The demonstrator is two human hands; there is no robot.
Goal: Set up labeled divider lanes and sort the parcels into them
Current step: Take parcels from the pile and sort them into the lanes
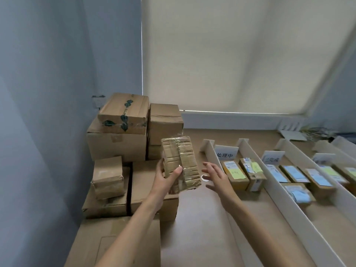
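The left hand (166, 179) grips one taped parcel (185, 157). The thumb is pressed flat across the front face, and the other fingers are curled round the left edge and the back, mostly hidden. The parcel stands upright in the air above the bench (202, 228), in front of the pile at its rear left corner.

The right hand (216, 178) holds nothing. Its fingers are spread and slightly bent, with the palm turned toward the parcel, near its right edge but apart from it. Behind those fingers one small white ring (202, 177) lies on the bench, partly covered.

About eight cardboard boxes (115, 145) are piled along the bench's left edge against the grey-blue wall (48, 93). The nearest ones lie under the left forearm.

To the right, four white divider boards (212, 149) run from the rear edge toward the near right corner. A fifth piece at the right is too cut off to be sure of. Three label cards (225, 153) stand at the rear ends of the lanes, one to a lane.

The sorted parcels (234, 175) lie two side by side in the first lane and at least four in the second. At least two more are in the third, cut off by the frame. Most carry blue or yellow-green slips.

A tangle of cables (316, 132) sits at the rear right corner, and a cream blind (240, 54) hangs behind.
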